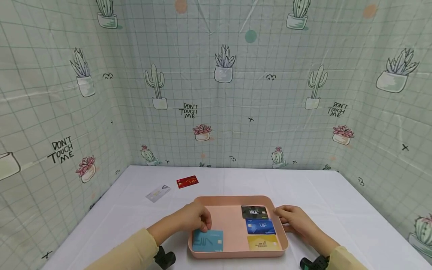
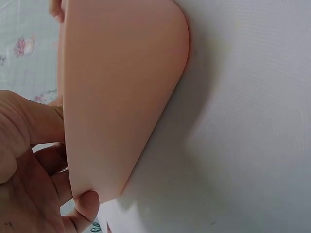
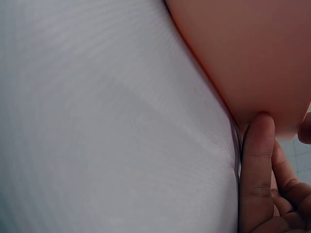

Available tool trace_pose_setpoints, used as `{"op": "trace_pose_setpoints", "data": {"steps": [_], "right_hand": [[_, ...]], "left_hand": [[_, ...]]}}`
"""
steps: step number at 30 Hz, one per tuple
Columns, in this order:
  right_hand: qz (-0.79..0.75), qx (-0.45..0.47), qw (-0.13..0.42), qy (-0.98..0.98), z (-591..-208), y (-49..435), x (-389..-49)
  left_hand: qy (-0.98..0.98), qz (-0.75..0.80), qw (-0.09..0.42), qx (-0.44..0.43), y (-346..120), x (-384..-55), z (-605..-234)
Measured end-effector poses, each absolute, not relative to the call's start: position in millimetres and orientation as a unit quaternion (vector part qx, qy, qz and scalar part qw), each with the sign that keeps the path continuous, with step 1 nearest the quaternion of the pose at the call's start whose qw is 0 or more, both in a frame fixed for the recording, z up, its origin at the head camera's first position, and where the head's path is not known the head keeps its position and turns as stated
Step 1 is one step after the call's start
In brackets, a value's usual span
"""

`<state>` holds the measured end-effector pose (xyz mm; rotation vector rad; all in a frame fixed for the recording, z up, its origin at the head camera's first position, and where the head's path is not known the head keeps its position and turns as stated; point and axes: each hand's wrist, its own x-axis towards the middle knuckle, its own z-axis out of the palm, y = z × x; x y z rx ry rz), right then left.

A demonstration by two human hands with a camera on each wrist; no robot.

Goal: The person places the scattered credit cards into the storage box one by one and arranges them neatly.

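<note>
A pink tray [image 1: 233, 225] with low walls rests on the table. Over its left side, my left hand [image 1: 194, 216] pinches the far edge of a teal card [image 1: 208, 242], which tilts up from the tray's near left corner. Seen from the left wrist, that hand [image 2: 34, 145] reaches over the rim, and the wall hides the card. My right hand [image 1: 297, 221] holds the tray's right side, one finger [image 3: 260, 145] lying against the outer wall. Down the tray's right half lie a black card [image 1: 254, 212], a blue card [image 1: 260, 226] and a gold card [image 1: 264, 242].
Beyond the tray at the left, a red card [image 1: 187, 182] and a pale silvery card [image 1: 158, 193] lie on the white tablecloth [image 1: 310, 191]. A cactus-print curtain [image 1: 249, 93] rises behind the table and along both sides.
</note>
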<state>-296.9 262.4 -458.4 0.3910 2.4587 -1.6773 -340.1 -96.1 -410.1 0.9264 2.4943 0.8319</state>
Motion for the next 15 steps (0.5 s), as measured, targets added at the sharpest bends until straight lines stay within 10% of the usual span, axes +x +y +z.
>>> {"op": "trace_pose_setpoints", "data": {"steps": [15], "right_hand": [[-0.554, 0.126, 0.069, 0.820, -458.2, 262.2, -296.4]], "left_hand": [[0.891, 0.276, 0.177, 0.314, -95.3, -333.3, -411.5]]}}
